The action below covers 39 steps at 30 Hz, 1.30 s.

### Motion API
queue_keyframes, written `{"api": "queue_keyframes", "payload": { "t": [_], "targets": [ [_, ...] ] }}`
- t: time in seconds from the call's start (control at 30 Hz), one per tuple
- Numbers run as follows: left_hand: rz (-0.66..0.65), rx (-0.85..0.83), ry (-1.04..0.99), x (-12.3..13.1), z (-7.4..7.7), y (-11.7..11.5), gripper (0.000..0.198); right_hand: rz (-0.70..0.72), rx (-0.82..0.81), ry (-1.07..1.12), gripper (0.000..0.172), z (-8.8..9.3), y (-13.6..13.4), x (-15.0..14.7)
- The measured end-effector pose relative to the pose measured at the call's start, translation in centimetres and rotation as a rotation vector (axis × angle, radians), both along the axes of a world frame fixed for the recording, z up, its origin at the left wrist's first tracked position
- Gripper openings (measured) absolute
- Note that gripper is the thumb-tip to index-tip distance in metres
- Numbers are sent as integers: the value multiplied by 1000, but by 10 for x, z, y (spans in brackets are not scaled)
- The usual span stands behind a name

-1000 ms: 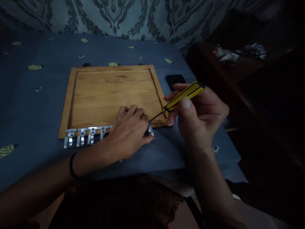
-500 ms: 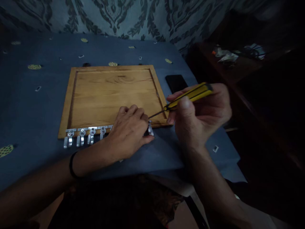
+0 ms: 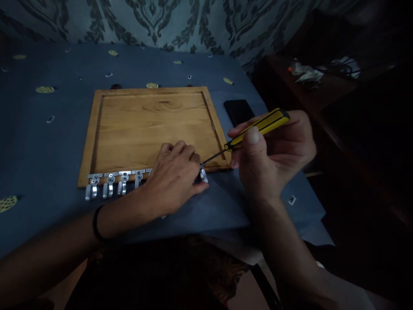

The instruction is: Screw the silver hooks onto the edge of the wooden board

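Note:
A wooden board with a raised frame (image 3: 155, 125) lies flat, and a row of silver metal hooks (image 3: 124, 181) runs along its near edge. My left hand (image 3: 174, 181) is closed over that edge toward the right, its fingers curled around a metal hook (image 3: 203, 174) that shows partly beyond them. My fingers cover the middle of the row. Between thumb and fingers, my right hand (image 3: 274, 159) grips a yellow and black screwdriver (image 3: 258, 129). The shaft slants down to the left, and its tip is at the top of the hook beside my left fingers.
Under the board is a blue patterned cloth (image 3: 64, 146). A flat black object (image 3: 239, 112) lies right of the board. Farther right, a dark wooden surface (image 3: 332, 97) holds a crumpled plastic bag (image 3: 306, 73) and cables. A patterned curtain or wall covering (image 3: 155, 26) stands behind.
The screwdriver and my right hand have shifted very slightly, with the handle turned a little. My left hand stays in place on the hook.

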State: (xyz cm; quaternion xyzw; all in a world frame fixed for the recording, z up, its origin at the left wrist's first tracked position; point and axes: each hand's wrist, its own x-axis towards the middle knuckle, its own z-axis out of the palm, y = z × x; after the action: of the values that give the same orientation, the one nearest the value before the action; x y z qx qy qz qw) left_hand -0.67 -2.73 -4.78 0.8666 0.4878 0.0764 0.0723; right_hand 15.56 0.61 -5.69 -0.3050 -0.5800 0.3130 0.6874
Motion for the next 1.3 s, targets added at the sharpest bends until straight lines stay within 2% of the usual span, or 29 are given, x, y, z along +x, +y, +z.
{"api": "queue_keyframes", "payload": {
  "t": [0.37,0.5,0.63,0.77,0.9,1.0,1.2,1.3],
  "targets": [
    [3,6,-9,1,0,0,39,53,-42,-43,18,1,-1,1],
    [-1,27,-25,1,-1,0,39,118,-65,-102,25,0,1,7],
    [1,25,-17,0,-2,-1,39,112,-73,-128,18,3,3,9],
    [-8,62,-33,-1,-3,-1,38,95,-107,-138,12,13,3,5],
    [-9,75,-31,-1,-4,0,38,128,-138,-150,29,25,4,-4],
    [-10,75,-28,-1,-3,0,37,112,-143,-188,32,30,7,-9],
    [-9,42,-19,-1,-1,0,36,5,27,-8,21,20,13,-10],
    [-9,41,-29,-1,-1,0,35,-34,16,-18,22,12,12,-7]
  ]
}}
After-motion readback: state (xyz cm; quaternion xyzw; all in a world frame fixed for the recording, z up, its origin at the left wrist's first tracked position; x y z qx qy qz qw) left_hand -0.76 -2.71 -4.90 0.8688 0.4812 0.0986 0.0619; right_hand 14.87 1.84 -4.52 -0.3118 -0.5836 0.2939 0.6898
